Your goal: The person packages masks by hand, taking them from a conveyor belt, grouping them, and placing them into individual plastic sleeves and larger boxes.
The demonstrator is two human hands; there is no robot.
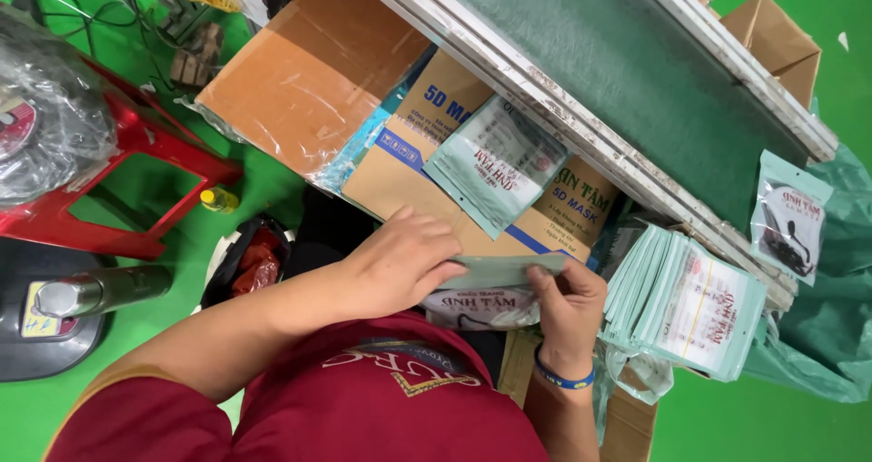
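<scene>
Hands (490,280) on mint pouch (504,269)

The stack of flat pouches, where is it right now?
In the head view, the stack of flat pouches lies to the right of the right hand, just below the edge of the green conveyor belt.

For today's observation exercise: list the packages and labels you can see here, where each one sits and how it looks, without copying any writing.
Pale green flat pouch: held edge-on between left hand and right hand.
Pouch with window: lying on the brown printed box, pale green, white label.
Stack of pouches: right of the hands, fanned, green and white.
Single pouch: far right, holding something dark.
</scene>
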